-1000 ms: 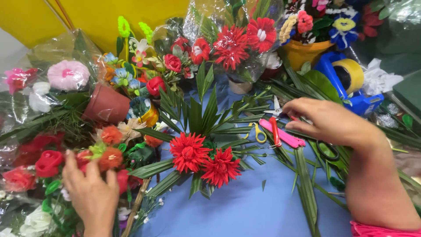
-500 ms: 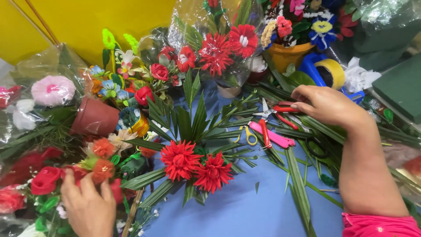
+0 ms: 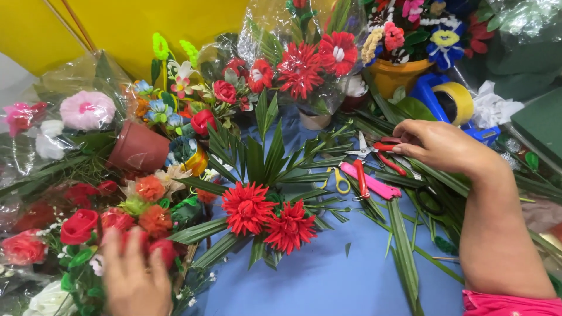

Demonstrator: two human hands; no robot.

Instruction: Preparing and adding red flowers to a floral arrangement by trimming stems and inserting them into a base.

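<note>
My right hand (image 3: 445,146) reaches over a pile of green palm leaves (image 3: 404,246) and its fingers close on the red handles of a pair of scissors (image 3: 374,149). My left hand (image 3: 133,275) rests low at the left on a bunch of red and orange artificial flowers (image 3: 140,216). In the middle of the blue table (image 3: 328,281) lies an arrangement of two red spiky flowers (image 3: 266,213) on fanned green leaves. A pink cutter (image 3: 369,181) and yellow-handled scissors (image 3: 339,181) lie just left of my right hand.
A tipped brown pot (image 3: 137,149) lies at the left. Wrapped bouquets (image 3: 304,64) and a yellow pot of flowers (image 3: 398,76) stand at the back. A blue tape dispenser with yellow tape (image 3: 451,99) sits at the back right, beside dark green foam (image 3: 541,126).
My right hand has moved left toward the red-handled scissors and closed its fingers on them. The view has shifted slightly; my left hand stays on the flower bunch.
</note>
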